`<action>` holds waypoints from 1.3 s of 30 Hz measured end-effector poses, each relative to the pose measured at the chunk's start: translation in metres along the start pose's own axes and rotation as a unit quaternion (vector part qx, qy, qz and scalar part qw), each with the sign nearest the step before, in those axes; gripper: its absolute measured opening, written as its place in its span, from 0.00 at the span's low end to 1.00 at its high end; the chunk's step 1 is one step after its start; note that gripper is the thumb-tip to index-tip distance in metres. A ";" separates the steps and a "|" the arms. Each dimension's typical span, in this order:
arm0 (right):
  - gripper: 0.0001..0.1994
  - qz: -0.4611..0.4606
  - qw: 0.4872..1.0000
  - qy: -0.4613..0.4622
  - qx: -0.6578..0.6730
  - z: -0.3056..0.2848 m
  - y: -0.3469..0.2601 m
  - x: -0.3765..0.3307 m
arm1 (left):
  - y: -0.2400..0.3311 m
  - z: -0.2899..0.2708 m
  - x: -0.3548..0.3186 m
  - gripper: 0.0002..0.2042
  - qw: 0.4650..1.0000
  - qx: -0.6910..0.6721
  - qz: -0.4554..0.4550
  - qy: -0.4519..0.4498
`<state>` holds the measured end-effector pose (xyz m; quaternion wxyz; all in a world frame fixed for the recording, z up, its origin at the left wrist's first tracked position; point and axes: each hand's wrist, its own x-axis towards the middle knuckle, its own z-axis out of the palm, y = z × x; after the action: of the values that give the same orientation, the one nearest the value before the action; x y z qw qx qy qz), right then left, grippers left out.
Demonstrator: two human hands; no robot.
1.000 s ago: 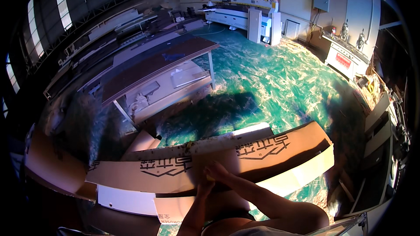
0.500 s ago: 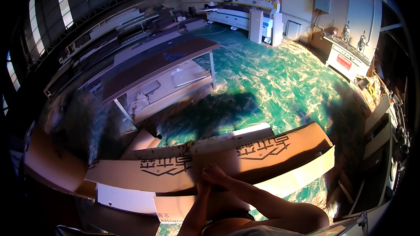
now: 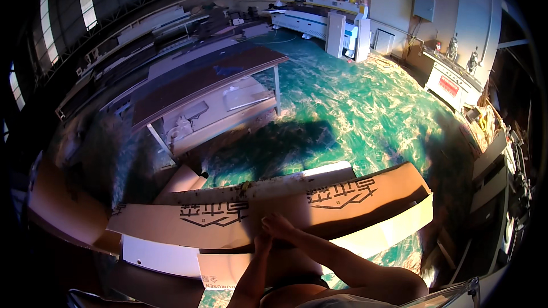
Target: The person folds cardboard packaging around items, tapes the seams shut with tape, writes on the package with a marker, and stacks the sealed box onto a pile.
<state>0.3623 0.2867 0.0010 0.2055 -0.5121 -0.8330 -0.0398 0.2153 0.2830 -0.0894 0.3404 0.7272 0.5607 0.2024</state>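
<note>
In the head view, the cardboard sheet point(image 3: 288, 208) is lying crosswise in front of the person, its far edge running beside a pale bar point(image 3: 279, 185). A sunlit strip point(image 3: 394, 229) is showing along the near right side; whether it is joining the sheet cannot be told. A white board point(image 3: 160, 258) is showing below the near left edge.

The right hand point(image 3: 278, 226) is resting close against the left hand point(image 3: 263, 242), both bunched at the sheet's near side. Whether they are pinching anything cannot be told.

The sheet is probably weighing little for its length, staying fairly stiff but creasing under point pressure. Its matt face is likely offering fair grip. Widely spaced holds on the long edges are seeming best, since the ends are likely to sag.

Large dark characters are repeating along the sheet, above an angular, roof-like outline. A smaller cardboard piece point(image 3: 224, 271) is bearing reddish print. At right, a red label point(image 3: 449, 85) is marking a white bench point(image 3: 456, 100); its lettering is appearing too small to read.
</note>
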 end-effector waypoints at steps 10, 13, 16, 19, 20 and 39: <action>0.10 0.011 0.999 0.027 0.031 0.010 0.007 -0.007 | 0.019 0.007 -0.014 0.16 0.994 0.036 0.060 0.084; 0.11 0.043 0.995 0.037 0.080 0.008 0.002 -0.011 | 0.019 0.006 -0.011 0.14 0.997 0.036 0.037 0.062; 0.08 -0.014 0.998 0.054 0.012 -0.002 0.003 -0.011 | 0.010 0.002 -0.002 0.12 0.998 -0.002 0.054 0.040; 0.11 -0.076 0.997 -0.009 -0.015 -0.016 0.012 -0.012 | 0.011 0.003 -0.002 0.09 0.984 -0.170 0.049 0.024; 0.11 -0.073 0.997 -0.009 -0.016 -0.021 0.016 -0.013 | 0.013 0.004 -0.002 0.07 0.953 -0.303 0.023 0.004; 0.18 0.204 0.970 -0.122 0.055 0.009 0.015 0.015 | 0.030 -0.011 -0.005 0.26 0.991 -0.022 0.126 -0.031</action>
<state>0.3671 0.3091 -0.0039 0.1340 -0.6604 -0.7304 0.1114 0.2269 0.2769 -0.0602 0.3459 0.7901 0.4492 0.2331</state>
